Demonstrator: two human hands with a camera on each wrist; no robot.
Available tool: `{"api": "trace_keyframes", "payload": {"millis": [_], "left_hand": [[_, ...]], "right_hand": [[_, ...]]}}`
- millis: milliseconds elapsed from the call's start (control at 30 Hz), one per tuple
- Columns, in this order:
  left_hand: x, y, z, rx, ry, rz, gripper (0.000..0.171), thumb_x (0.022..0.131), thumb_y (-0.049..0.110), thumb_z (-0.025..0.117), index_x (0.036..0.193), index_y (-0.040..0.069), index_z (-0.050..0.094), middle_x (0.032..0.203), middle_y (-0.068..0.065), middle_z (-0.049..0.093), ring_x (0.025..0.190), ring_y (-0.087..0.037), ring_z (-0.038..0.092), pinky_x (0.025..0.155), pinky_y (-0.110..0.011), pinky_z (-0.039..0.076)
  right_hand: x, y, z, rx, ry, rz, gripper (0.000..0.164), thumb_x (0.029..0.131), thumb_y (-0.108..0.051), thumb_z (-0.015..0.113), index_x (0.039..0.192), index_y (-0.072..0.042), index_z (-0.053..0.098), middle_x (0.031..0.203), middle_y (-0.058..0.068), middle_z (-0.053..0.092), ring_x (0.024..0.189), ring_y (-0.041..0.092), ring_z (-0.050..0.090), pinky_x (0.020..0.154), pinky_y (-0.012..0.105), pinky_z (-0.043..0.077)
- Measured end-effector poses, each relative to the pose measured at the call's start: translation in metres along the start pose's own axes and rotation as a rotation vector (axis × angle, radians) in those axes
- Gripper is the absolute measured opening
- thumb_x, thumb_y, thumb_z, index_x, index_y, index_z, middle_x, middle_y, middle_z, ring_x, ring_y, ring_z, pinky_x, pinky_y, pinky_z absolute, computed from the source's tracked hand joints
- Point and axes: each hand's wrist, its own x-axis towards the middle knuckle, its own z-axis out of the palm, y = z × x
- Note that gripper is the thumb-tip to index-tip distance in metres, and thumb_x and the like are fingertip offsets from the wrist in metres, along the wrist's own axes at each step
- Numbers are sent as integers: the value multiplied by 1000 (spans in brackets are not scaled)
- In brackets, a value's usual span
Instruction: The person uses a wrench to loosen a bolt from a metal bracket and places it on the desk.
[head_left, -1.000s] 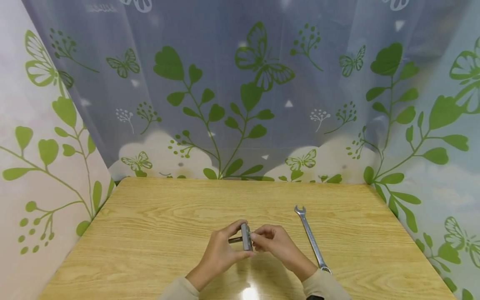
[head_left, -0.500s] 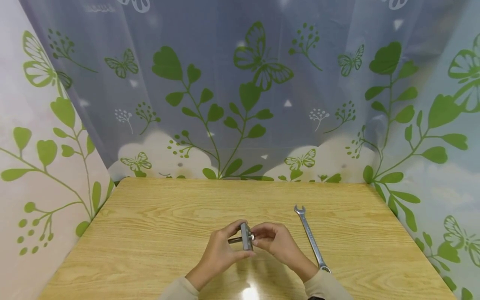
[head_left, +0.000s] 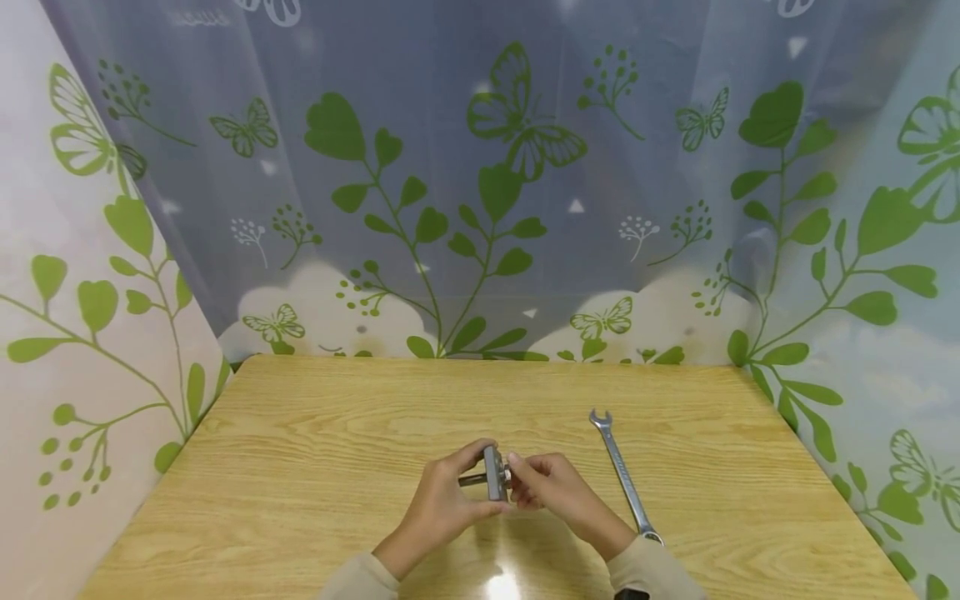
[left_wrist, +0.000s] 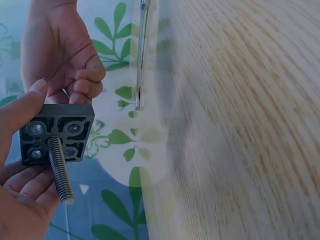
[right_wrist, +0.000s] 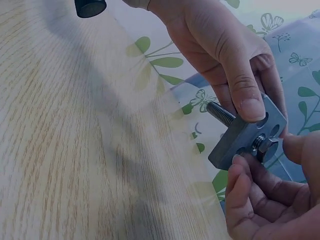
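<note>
My left hand point(head_left: 442, 497) holds a square grey metal plate point(head_left: 492, 473) by its edges, thumb on one side and fingers on the other. Recesses and several round holes show on the plate's ribbed face in the left wrist view. A bolt point(left_wrist: 61, 172) runs through the plate, its long threaded shank sticking out on the left hand's side. On the opposite face, the hex head point(right_wrist: 269, 145) stands out with a little thread showing beneath it. My right hand point(head_left: 558, 493) has its thumb and curled fingers around that head; exact contact is hard to tell.
A combination wrench point(head_left: 622, 475) lies on the wood-grain table point(head_left: 337, 433), right of the right hand, its open jaw end pointing away. A printed curtain point(head_left: 420, 167) with leaves and butterflies hangs behind the table and along both sides.
My right thumb and fingers have shifted about the bolt head, exposing more of it than one second ago. The left hand and plate keep nearly the same place; the wrench has not moved.
</note>
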Motion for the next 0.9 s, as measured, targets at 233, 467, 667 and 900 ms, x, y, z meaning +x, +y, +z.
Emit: {"api": "trace_keyframes", "payload": {"millis": [233,467,667,900], "left_hand": [[0,1,1,-5,-16,-4,69,68,16,87,129,3,56,125,-16,62,114,-30,61,86,-23,56],[0,0,0,-38,-20,-14,66,70,11,86,128,2,56,123,-17,63,112,-32,62,86,-27,57],[1,0,1,-50,-22,-22,66,70,9,85,128,2,56,123,-20,62,112,-33,62,87,-28,57],[0,0,0,-29,-25,-41,68,69,12,86,129,3,56,124,-17,62,113,-31,61,87,-26,56]], "right_hand": [[-1,-3,-1,0,17,6,41,98,-34,55,96,6,65,80,4,63,73,14,59,69,31,57],[-5,-4,-4,-18,16,-126,29,89,-13,69,113,1,64,103,12,66,89,19,62,78,28,56],[-5,-2,-3,-2,29,-176,29,86,-4,70,112,3,64,102,15,66,86,17,63,75,23,56],[-5,-1,-4,-18,19,-139,35,89,-13,68,119,2,60,103,14,66,90,20,63,80,31,57]]}}
